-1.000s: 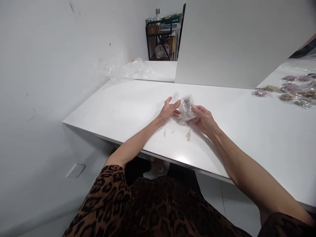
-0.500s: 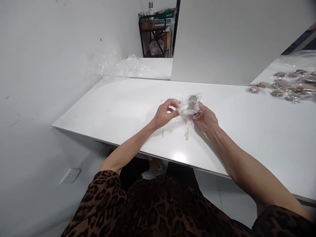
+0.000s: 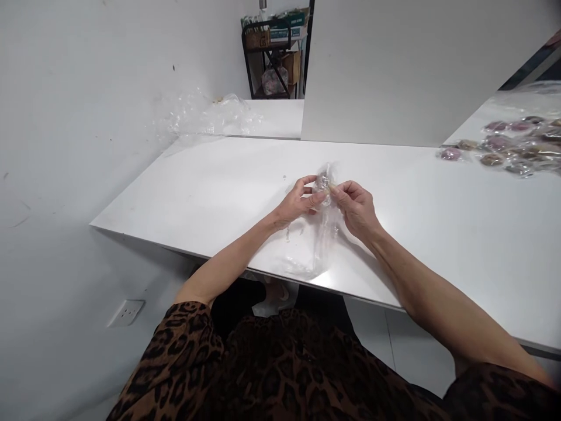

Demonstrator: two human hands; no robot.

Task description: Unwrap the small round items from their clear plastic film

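Note:
Between my two hands, over the middle of the white table (image 3: 210,193), is a clear plastic bag (image 3: 323,234) with a dark lump at its upper end. What the lump is, I cannot make out through the shiny film. My left hand (image 3: 300,202) grips the bag from the left, thumb in front and fingers behind. From the right, my right hand (image 3: 356,204) pinches the film between thumb and fingertips. The bag's loose length hangs down towards the table's front edge.
Crumpled clear plastic (image 3: 210,117) lies at the back left by the wall. Several small wrapped pieces (image 3: 495,155), purple and brown, lie at the far right. A white panel (image 3: 377,70) stands behind the table. A black shelf (image 3: 267,49) holds boxes beyond.
The bag has turned, its dark lump moving left and its loose length now hanging down towards me. My right hand has shifted left and now pinches the film.

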